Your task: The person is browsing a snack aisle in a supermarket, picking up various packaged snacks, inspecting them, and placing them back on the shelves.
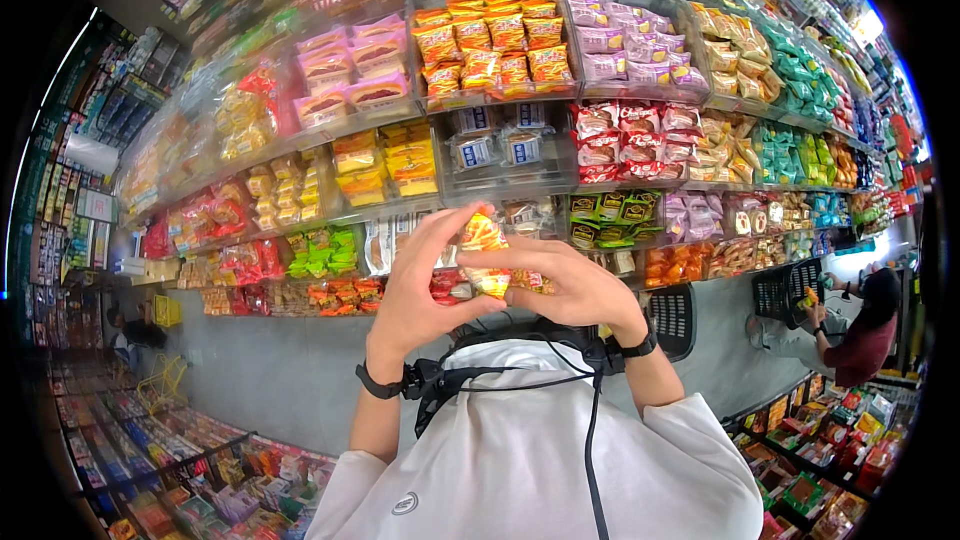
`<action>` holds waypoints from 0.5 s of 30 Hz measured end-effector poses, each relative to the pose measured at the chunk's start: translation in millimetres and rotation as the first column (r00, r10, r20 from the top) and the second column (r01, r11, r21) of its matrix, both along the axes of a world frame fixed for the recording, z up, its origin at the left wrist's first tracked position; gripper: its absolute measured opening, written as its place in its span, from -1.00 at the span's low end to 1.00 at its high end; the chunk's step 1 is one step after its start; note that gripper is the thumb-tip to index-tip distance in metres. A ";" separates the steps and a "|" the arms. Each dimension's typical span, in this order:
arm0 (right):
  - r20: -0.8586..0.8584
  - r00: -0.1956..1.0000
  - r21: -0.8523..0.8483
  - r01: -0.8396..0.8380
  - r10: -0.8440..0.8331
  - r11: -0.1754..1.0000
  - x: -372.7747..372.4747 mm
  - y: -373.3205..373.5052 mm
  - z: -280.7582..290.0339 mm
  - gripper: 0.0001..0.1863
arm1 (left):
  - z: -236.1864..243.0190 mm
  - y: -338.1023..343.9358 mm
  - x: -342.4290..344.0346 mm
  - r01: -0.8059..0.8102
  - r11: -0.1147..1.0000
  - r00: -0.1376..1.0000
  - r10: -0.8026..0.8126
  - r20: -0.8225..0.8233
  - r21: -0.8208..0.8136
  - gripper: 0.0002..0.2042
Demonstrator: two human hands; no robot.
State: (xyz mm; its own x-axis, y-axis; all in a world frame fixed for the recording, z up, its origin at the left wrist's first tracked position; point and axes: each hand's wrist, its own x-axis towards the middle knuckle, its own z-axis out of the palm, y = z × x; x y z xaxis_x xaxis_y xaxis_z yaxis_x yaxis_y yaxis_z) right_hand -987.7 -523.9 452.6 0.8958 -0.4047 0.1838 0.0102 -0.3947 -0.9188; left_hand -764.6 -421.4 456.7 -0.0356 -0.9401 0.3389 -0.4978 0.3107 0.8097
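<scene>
A white cloth shirt [520, 450], softly creased, fills the foreground, a thin black cable [592, 450] running down its front. Each wrist wears a black band. Above the chest, the left hand [425, 275] and the right hand [570, 285] come together around a small, crinkled packet [484, 235] in orange, yellow and white. The left hand curls in a loose C, fingertips at the packet's upper end and thumb near its lower end; the right hand's fingers lie across its front, almost closed on it. How firmly each hand presses is hard to tell.

Beyond the right wrist, a black plastic basket [670, 320] with slotted sides stands on the smooth grey floor [270, 350]. Ahead rise tiers of clear, straight-walled bins. In the middle tier, one bin [505, 185] holds a few see-through packs with blue-and-white labels, its base partly showing; beside it are glossy red-and-white bags [638, 140] on the right and yellow packs [385, 165] on the left. Higher up, a bin [500, 93] is filled with puffy, shiny orange pouches [490, 35], flanked by pink packs [350, 70] and pale purple ones [635, 45].

Farther off at the right, a person in a dark red top [862, 352] sits or crouches near more black baskets [770, 298].
</scene>
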 end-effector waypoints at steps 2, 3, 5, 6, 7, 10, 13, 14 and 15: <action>0.043 0.999 0.015 0.011 -0.012 1.000 -0.1 -1.9 -0.6 -0.35 | 1.2 -3.3 -3.0 0.017 1.000 1.000 -0.017 -0.005 -0.008 0.01; 0.084 0.996 0.031 0.016 -0.019 0.999 -0.2 -3.2 -1.4 -0.32 | 1.8 -5.2 -4.2 0.028 0.999 1.000 -0.028 0.004 -0.015 0.01; 0.091 0.995 0.023 0.029 -0.031 0.999 -2.3 -5.3 -5.7 -0.36 | 1.7 -6.2 -7.3 0.041 0.999 0.999 -0.041 0.020 -0.028 0.01; 0.097 0.994 0.014 0.044 -0.045 0.999 -4.3 -6.2 -7.1 -0.39 | 3.0 -6.5 -9.7 0.038 0.999 0.999 -0.038 0.022 -0.028 0.01; 0.099 0.994 0.014 0.040 -0.041 0.999 -6.3 -7.6 -6.9 -0.39 | 5.6 -7.0 -12.1 0.038 0.999 0.999 -0.038 0.026 0.014 0.05; 0.070 0.995 -0.015 0.069 -0.068 0.998 -14.4 -10.4 -7.9 -0.37 | 3.3 -11.5 -22.7 0.044 0.999 0.998 -0.045 0.047 0.032 0.10; 0.057 0.995 0.022 0.079 -0.080 0.997 -24.8 -11.0 -12.1 -0.37 | -0.8 -16.3 -32.4 0.046 0.999 0.995 -0.046 0.093 0.010 0.11; 0.050 0.997 0.053 0.063 -0.065 0.997 -29.6 -11.1 -9.6 -0.37 | -2.0 -17.6 -36.1 0.040 0.997 0.998 -0.043 0.042 0.070 0.10; 0.043 0.998 0.084 0.047 -0.051 0.995 -34.3 -10.9 -8.6 -0.36 | -3.4 -18.8 -39.9 0.038 0.991 0.999 -0.037 -0.009 0.130 0.08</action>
